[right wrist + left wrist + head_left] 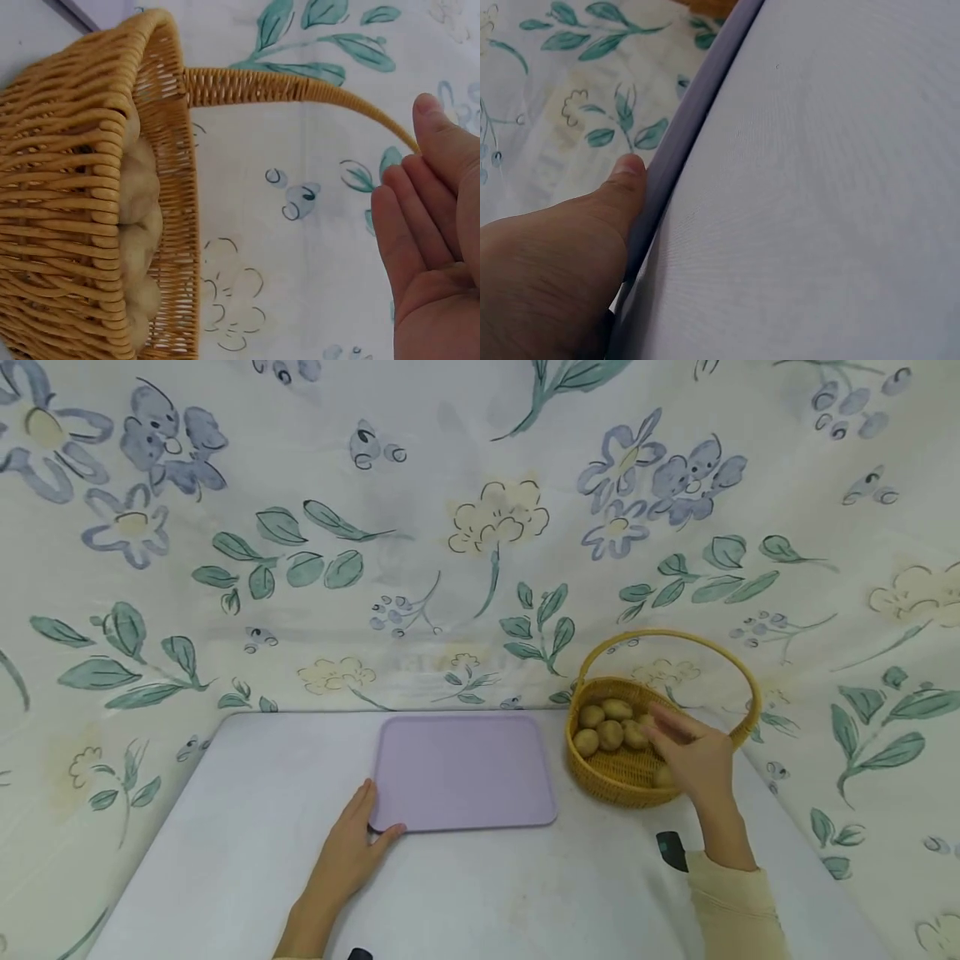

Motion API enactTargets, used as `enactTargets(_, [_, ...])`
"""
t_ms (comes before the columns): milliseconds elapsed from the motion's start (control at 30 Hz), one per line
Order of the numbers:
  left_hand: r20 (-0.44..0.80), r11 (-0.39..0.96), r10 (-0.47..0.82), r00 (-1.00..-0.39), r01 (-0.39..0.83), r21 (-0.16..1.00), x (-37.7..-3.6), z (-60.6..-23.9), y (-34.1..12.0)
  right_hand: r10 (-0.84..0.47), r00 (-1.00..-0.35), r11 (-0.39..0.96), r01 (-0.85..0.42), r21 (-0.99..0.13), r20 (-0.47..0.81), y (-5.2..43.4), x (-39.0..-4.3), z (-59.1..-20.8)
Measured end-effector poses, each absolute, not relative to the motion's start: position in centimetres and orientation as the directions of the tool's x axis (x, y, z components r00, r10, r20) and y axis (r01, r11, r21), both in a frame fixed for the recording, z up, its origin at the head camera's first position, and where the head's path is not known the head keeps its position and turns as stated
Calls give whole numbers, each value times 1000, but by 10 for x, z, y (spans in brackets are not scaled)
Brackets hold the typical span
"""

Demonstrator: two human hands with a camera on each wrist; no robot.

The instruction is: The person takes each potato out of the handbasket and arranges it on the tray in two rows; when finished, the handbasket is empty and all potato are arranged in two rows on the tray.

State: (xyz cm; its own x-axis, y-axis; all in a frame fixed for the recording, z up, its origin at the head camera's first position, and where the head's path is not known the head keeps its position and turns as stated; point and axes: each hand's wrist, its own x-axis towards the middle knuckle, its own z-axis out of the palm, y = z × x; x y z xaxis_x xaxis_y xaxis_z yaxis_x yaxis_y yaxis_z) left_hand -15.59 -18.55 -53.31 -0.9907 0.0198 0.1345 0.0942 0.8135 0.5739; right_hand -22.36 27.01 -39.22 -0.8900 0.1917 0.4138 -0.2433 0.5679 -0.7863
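Note:
A light purple rectangular tray (461, 772) lies flat on the white table. My left hand (341, 860) rests at its near left corner, fingers along the left side and thumb at the front edge. In the left wrist view the thumb (622, 184) lies against the tray's rim (676, 142). To the right stands a yellow wicker basket (618, 791) with several potatoes (610, 735) inside. My right hand (701, 764) is over the basket's right side, below the arched handle, overlapping part of the contents. Its fingers (420, 217) are loosely bent, with nothing between them in the right wrist view.
The basket's tall handle (667, 633) arches up behind the right hand. Floral cloth (465, 593) hangs behind the white table (480, 893) and along both sides. A dark wrist device (672, 852) sits by the right sleeve (735, 902).

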Motion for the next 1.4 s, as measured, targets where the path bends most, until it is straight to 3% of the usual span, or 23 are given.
enactTargets(133, [119,814,18,-993,84,574,-157,-531,-185,182,-898,581,-231,-780,402,276,-236,-394])
enactTargets(600, [102,810,5,-995,64,583,-158,-538,-186,43,-983,622,-115,-775,180,277,-270,-399])
enactTargets(1167, [109,806,-6,-994,59,589,-156,-529,-187,-110,-994,662,-52,-748,-28,290,-306,-413])
enactTargets(1400, [106,797,-16,-994,51,602,-156,-530,-184,-144,-989,654,-71,-753,-31,291,-317,-423])
